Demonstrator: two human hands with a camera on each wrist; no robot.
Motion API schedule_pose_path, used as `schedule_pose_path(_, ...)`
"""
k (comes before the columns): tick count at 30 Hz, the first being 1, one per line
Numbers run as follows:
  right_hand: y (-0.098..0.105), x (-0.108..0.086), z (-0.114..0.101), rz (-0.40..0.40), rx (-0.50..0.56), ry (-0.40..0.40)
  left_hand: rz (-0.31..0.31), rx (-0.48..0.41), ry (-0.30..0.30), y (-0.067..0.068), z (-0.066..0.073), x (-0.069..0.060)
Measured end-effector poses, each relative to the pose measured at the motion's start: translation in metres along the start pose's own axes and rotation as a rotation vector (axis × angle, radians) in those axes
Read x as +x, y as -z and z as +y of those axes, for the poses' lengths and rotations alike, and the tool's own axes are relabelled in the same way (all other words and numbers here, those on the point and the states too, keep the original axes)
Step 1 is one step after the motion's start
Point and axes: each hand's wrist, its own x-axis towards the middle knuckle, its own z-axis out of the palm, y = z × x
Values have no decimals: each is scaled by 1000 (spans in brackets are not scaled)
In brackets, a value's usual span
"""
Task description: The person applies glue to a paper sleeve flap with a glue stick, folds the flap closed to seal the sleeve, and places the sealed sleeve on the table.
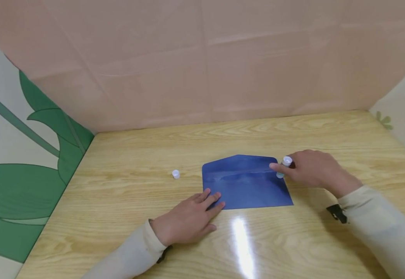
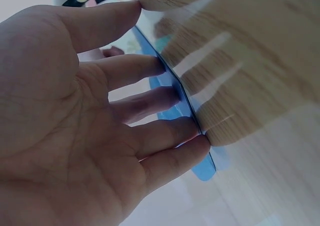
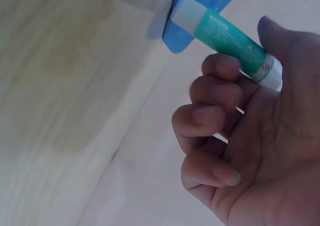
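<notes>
A blue envelope [image 1: 247,190] lies on the table with its flap spread out toward the back. My left hand [image 1: 193,217] rests on its near left corner, fingers extended and spread; in the left wrist view the fingertips [image 2: 172,128] touch the envelope's edge. Between thumb and curled fingers, my right hand [image 1: 312,168] grips a green and white glue stick [image 3: 232,41]. The stick's lower end is over the right side of the envelope, near the flap fold; whether it touches the paper I cannot tell. A small white cap [image 1: 176,174] sits on the table left of the envelope.
The wood-grain table [image 1: 119,201] reaches back to a pinkish covered wall [image 1: 206,69]. A panel with green leaf shapes [image 1: 14,186] borders the left side, and a pale panel [image 1: 404,100] the right. Light glares off the tabletop between the forearms.
</notes>
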Motion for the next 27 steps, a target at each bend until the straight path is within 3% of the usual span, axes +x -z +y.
schedule_pose_path(9,2,-4,1,89,-3,25,-3,-5,5,-1,-1,0)
schedule_pose_path(14,-2,-13,-8,220,-3,94,2,14,5,0,-1,0)
schedule_pose_path(17,-12,-18,-20,325,-29,206,2,12,6,1,-1,0)
schedule_pose_path(23,-29,-28,-42,611,-103,583,11,-12,9,2,-4,0)
schedule_pose_path(27,-32,-35,-49,686,-69,711,-7,-33,-1,5,-8,0)
